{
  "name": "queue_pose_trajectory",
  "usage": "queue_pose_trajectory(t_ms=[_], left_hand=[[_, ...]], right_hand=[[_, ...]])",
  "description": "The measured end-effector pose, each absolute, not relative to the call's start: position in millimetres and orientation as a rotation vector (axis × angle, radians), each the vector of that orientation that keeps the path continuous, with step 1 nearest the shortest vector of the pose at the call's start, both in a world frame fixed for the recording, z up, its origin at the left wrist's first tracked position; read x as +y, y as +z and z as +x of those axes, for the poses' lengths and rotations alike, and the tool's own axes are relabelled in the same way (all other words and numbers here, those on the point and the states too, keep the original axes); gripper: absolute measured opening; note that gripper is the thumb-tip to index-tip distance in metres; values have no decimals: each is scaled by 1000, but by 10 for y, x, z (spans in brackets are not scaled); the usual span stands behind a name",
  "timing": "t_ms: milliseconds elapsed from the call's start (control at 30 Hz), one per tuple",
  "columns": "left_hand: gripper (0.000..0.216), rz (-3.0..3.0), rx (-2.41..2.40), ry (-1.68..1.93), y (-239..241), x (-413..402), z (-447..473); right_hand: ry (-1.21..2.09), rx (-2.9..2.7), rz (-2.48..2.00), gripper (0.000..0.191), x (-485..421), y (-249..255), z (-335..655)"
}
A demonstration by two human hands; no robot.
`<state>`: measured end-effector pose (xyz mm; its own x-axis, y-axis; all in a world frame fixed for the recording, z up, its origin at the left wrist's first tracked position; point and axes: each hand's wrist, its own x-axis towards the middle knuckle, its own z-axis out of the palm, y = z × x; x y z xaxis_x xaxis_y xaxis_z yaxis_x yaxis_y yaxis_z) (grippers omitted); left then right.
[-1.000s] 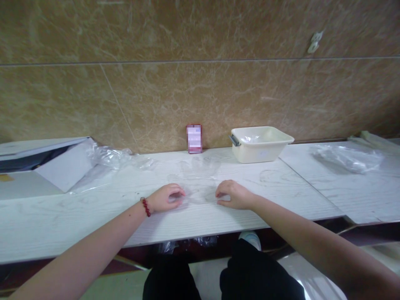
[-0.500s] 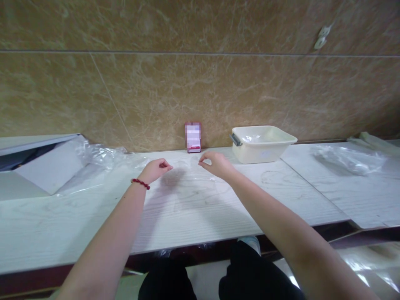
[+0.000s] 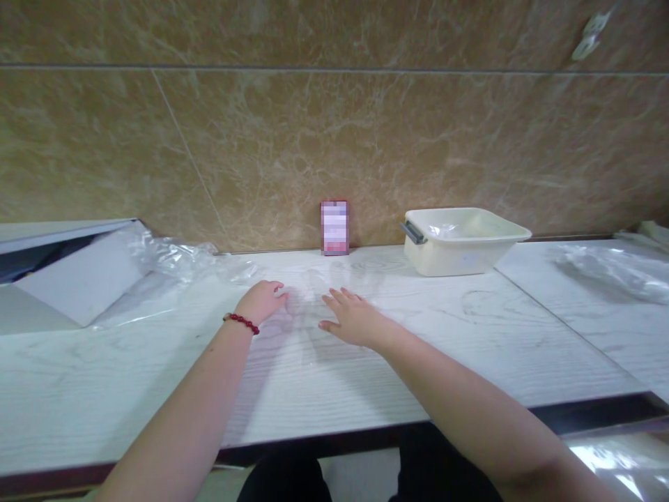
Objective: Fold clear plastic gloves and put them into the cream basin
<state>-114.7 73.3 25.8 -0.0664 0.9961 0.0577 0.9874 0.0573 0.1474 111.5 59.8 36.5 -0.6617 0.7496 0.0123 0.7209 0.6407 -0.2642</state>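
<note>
On the white wood-grain tabletop [image 3: 460,362], a thin clear plastic bag or sheet [image 3: 307,310] lies faintly visible between my hands; its outline is hard to make out. My right hand [image 3: 352,319] rests low over its right side, palm down, with fingers spread. At its left edge is my left hand [image 3: 263,301], wearing a red bead bracelet [image 3: 241,321] at the wrist. Its fingers curve loosely and the thumb stands apart, with nothing visible in between. Whether that hand touches the plastic I cannot tell.
A phone [image 3: 335,229] leans upright against the marbled wall [image 3: 293,139]. To its right stands a cream bin [image 3: 460,258] with clear plastic inside. At left, an open white box [image 3: 78,279] sits beside crumpled clear bags [image 3: 180,259]. More plastic [image 3: 617,268] lies far right.
Both hands have opened from a pinch and come lower. My right hand has moved nearer to me and flattened, fingers spread. The camera view has shifted slightly.
</note>
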Motion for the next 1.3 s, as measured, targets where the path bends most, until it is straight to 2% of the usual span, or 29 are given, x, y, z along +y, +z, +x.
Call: queue_pose_trajectory(t_ms=[67,167,633,767,900,1300], left_hand=[[50,2081,2292,173,210,719,-1113],[51,2008,2372,147,174,672,-1045],[27,2061,2384,237,206,601,-840],[21,2079,2354,321,251,585,-781],[17,1997,2261,551,279,583,-722],[51,1610,1948,1048,235,592,-674]], right_hand=[[415,-2798,-1318,70,532,364,1104],[460,-2847,-1378,71,452,368,1064],[525,-2918,-1416,74,444,290,1050],[518,-2918,-1423,74,450,277,1045],[519,-2916,-1417,75,448,279,1049],[384,-2854,-1405,70,452,289,1037]])
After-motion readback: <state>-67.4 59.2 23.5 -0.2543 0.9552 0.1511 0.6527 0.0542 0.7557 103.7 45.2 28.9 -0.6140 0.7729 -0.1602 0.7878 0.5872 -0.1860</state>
